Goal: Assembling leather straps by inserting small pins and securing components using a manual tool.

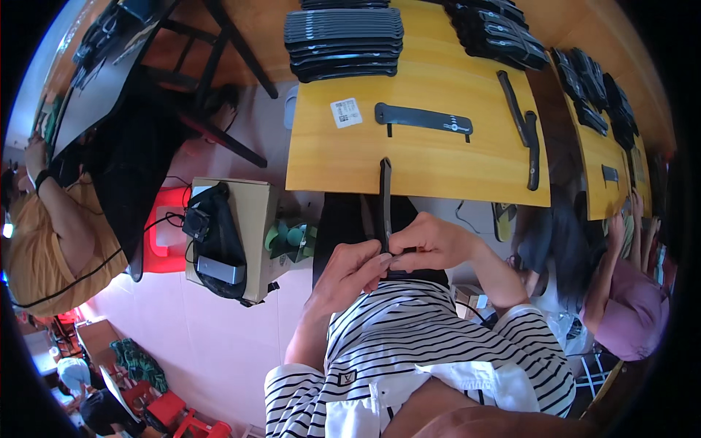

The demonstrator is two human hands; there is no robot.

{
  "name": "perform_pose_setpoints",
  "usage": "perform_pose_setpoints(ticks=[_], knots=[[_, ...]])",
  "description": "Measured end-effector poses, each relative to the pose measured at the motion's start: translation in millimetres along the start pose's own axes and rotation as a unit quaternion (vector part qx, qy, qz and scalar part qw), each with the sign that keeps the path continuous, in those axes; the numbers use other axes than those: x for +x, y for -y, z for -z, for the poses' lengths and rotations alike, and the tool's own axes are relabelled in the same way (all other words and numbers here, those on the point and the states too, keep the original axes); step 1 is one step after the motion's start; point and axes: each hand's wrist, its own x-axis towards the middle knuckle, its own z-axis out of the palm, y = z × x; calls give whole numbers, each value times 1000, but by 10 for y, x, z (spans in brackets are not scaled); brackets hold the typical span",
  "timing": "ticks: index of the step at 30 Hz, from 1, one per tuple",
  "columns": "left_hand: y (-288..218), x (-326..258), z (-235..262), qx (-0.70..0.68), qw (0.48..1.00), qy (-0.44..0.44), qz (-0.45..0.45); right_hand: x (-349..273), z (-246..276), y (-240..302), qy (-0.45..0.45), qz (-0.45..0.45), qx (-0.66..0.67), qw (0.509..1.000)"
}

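Close to my waist, my left hand (355, 269) and my right hand (429, 244) meet with their fingers pinched on one end of a narrow black strap (385, 191). Its other end points away from me and reaches over the front edge of the yellow table (328, 171). What lies right between the fingertips is too small to make out. Beyond the hands, a flat dark strap (423, 118) with a rounded end and two small black tabs lies on the tabletop. Two more black straps, one of them a curved strap (512, 102), lie at the right edge.
Stacks of dark straps (343, 44) stand at the table's far side, with a bundled pile (496, 33) at far right. A white label (346, 113) lies near the left edge. Left of me is a cardboard box (252, 219) with a black bag (215, 241). Other people sit on both sides.
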Motion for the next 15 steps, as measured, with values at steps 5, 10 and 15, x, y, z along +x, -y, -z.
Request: perform_pose_setpoints(ticks=[5, 10, 15], knots=[[60, 121, -77, -90, 996, 1, 5, -89, -54, -45, -75, -116, 279, 950], [71, 269, -160, -160, 987, -15, -28, -155, -132, -185, -166, -167, 587, 775], [54, 383, -241, -66, 993, -94, -9, -113, -174, -79, -290, -146, 245, 914]])
